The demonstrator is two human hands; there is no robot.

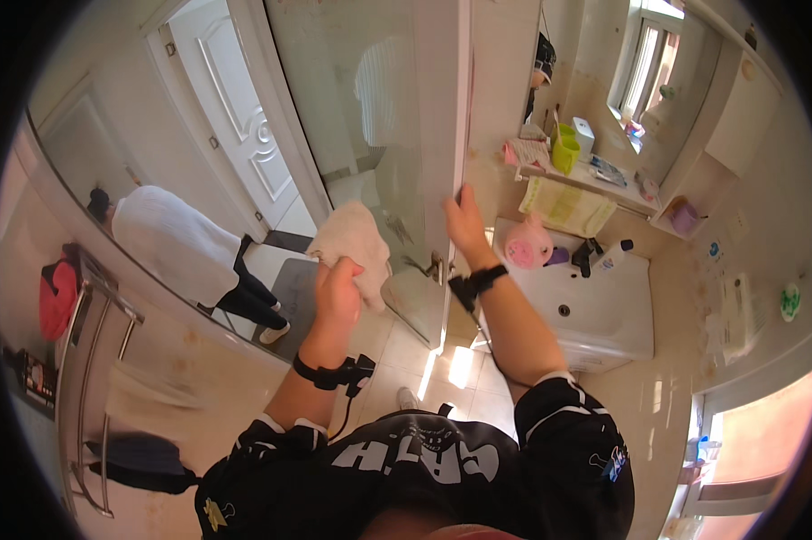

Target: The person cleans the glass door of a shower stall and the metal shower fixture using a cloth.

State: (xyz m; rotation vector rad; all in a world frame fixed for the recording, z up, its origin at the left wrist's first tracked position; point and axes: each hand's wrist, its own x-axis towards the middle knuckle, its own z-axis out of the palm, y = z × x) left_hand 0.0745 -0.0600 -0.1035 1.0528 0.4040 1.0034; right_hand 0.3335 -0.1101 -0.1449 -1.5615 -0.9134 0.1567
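Observation:
My left hand (pixel 337 295) is closed on a pale, crumpled cloth (pixel 356 241), held up at the glass door (pixel 343 99). Whether the cloth presses on the pane I cannot tell. With its fingers round the white edge of the door frame (pixel 457 117), my right hand (pixel 465 223) grips higher up and to the right. Below that hand sits a metal door handle (pixel 437 267). Both wrists wear black straps with small devices and cables.
On the right, a white washbasin (pixel 604 310) carries a black tap (pixel 586 256), a pink object (pixel 527 245) and a white bottle (pixel 615 255). Green cups (pixel 565 153) stand on the shelf above. A metal towel rack (pixel 109 360) lines the left wall; a person (pixel 176 238) in white appears beyond.

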